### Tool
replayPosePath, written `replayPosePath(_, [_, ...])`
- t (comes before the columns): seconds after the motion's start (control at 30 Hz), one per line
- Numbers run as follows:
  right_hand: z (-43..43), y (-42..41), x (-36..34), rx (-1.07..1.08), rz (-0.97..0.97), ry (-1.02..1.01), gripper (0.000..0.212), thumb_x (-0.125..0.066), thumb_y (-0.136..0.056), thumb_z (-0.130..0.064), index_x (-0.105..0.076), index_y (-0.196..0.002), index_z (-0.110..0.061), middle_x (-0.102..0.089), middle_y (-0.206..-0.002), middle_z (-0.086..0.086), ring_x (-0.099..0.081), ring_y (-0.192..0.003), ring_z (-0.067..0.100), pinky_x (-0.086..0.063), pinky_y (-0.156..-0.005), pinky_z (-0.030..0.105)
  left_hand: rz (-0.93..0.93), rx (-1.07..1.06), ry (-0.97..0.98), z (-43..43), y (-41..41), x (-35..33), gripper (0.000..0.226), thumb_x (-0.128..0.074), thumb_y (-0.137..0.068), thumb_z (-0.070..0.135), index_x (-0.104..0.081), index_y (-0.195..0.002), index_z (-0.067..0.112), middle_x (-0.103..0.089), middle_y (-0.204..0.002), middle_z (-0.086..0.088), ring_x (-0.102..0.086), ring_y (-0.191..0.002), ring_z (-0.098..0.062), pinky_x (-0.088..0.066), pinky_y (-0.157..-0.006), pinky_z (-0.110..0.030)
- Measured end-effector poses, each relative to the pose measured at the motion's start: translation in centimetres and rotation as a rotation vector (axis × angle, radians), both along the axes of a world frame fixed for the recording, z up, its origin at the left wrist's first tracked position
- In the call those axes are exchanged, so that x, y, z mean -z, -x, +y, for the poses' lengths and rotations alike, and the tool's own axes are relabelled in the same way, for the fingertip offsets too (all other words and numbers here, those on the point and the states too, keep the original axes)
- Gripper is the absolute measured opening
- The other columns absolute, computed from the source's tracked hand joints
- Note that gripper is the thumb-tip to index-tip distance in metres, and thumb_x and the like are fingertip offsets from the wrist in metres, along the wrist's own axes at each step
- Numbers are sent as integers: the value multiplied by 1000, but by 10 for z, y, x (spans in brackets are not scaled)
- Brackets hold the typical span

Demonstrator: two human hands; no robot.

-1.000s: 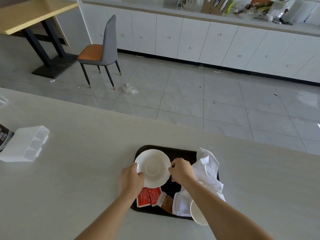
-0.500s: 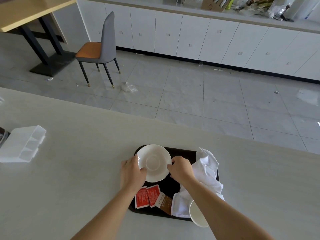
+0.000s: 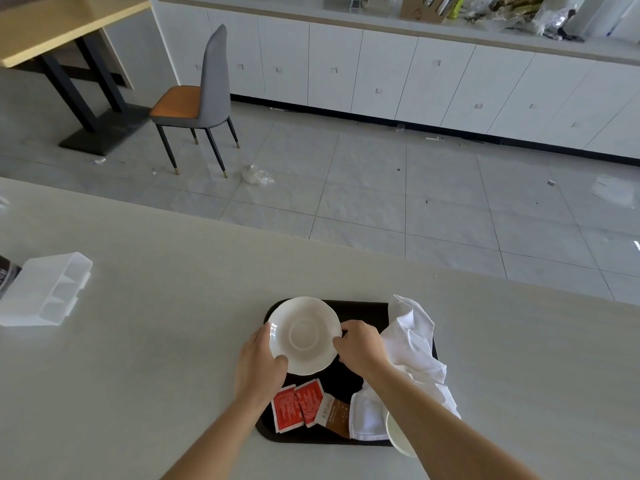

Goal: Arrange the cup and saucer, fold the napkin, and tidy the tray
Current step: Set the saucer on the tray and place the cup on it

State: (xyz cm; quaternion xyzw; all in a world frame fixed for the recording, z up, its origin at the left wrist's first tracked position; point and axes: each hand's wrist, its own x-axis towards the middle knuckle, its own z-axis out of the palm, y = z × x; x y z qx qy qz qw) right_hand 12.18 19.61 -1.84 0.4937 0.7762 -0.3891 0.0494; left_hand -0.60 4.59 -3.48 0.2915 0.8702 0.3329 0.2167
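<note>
A white saucer [image 3: 304, 334] sits over the far left corner of the black tray [image 3: 363, 310]. My left hand [image 3: 258, 365] grips its left rim and my right hand [image 3: 360, 344] grips its right rim. A crumpled white napkin [image 3: 415, 344] lies along the tray's right side, partly under my right forearm. The white cup [image 3: 398, 434] shows only as a rim at the tray's near right corner, mostly hidden by that forearm. Two red sachets [image 3: 298, 403] and a brown sachet [image 3: 334, 415] lie at the tray's near left.
The tray rests on a pale countertop [image 3: 138, 358]. A clear plastic divided box [image 3: 48, 289] lies at the far left with a dark packet [image 3: 7, 275] beside it. Beyond the counter edge are tiled floor, a grey chair [image 3: 204, 98] and white cabinets.
Both hands have carried the saucer a little toward the tray's far left corner. The napkin, cup and sachets have stayed put.
</note>
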Motion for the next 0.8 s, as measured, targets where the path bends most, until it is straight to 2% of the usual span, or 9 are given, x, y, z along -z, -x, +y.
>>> replayPosePath(0.13, [-5,-2,1,52,52,63,17,-52,-84,-8,-66,-90,-14,-73,-76,6,-73,-63,20,-62,-69,43,90,90,-2,-3,3,0,51,-58,-65,0,-55,-111,23,-62,-105,6,-57,-94,-21,-48,-75,-33])
replayPosePath(0.2, [-6,-3,0,68,74,85,17,-54,-84,-8,-66,-88,-19,-72,-73,3,-72,-61,17,-63,-67,40,123,120,20,-6,2,2,57,-64,-68,2,-53,-121,19,-61,-117,1,-56,-103,-24,-47,-84,-33])
replayPosePath(0.33, [-6,-4,-2,85,96,99,17,-55,-83,-8,-66,-83,-21,-70,-72,1,-72,-60,16,-63,-66,41,94,127,73,-11,3,9,78,-75,-74,10,-39,-144,11,-47,-145,-6,-42,-130,-29,-38,-104,-36])
replayPosePath(0.57, [-7,-5,-3,71,124,70,14,-56,-81,-4,-65,-80,-14,-67,-73,6,-71,-70,24,-61,-69,48,106,110,94,-11,2,12,88,-81,-71,16,-36,-146,12,-43,-149,-5,-40,-133,-29,-39,-105,-38])
replayPosePath(0.8, [-8,-8,-5,44,124,73,15,-56,-83,-6,-67,-88,-15,-63,-78,4,-71,-70,22,-62,-69,45,121,104,93,-11,1,16,88,-83,-68,15,-39,-144,13,-47,-146,-5,-43,-130,-30,-41,-102,-38])
